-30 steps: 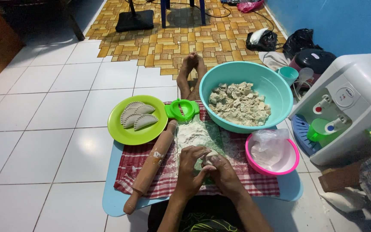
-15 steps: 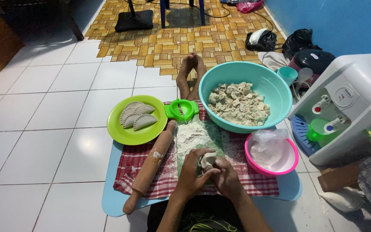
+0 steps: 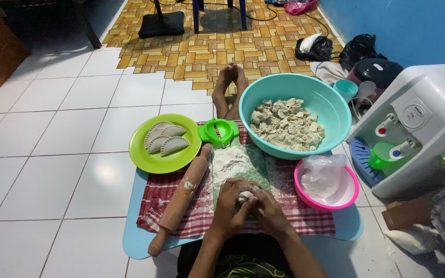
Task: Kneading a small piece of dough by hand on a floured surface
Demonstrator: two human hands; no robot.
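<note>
Both hands, left hand (image 3: pixel 231 205) and right hand (image 3: pixel 270 211), closed together around a dough lump (image 3: pixel 245 196) held between them above the floured mat (image 3: pixel 235 163), rolling pin (image 3: pixel 181 198) lying lengthwise just left

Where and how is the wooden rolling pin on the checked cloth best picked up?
Grip the rolling pin around its thick middle barrel, from above. It lies flat and diagonal on the checked cloth; the end handles are narrow, and its left side is free of the hands.
</note>
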